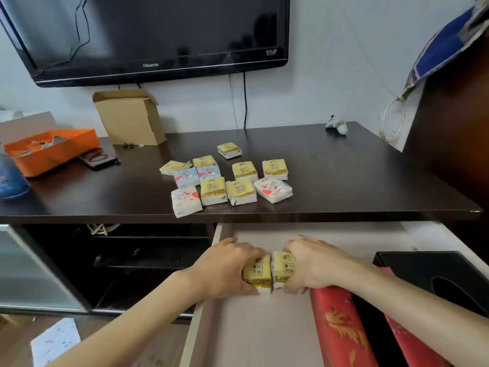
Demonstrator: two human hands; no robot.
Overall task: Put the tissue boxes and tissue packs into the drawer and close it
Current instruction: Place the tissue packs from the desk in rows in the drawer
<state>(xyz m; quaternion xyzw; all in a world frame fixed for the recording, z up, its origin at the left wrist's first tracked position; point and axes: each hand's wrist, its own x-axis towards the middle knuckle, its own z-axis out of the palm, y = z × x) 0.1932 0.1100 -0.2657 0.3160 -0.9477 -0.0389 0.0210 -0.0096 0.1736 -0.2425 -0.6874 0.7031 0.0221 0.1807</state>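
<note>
The pale drawer point(254, 337) stands pulled out below the dark tabletop point(344, 165). Inside it, my left hand point(225, 268) grips a yellow tissue pack point(258, 272) and my right hand point(315, 263) grips a second yellow tissue pack point(284, 268); the two packs touch side by side over the drawer floor. A red tissue box point(341, 327) and a black tissue box point(434, 276) lie at the drawer's right. Several more tissue packs point(225, 178), yellow, blue and white with hearts, lie clustered on the tabletop above.
On the left of the tabletop are an orange tray point(53, 152), an open cardboard box point(129, 117) and a dark phone-like item point(98, 158). A television point(150, 35) hangs on the wall. Dark open shelves point(148, 260) sit left of the drawer.
</note>
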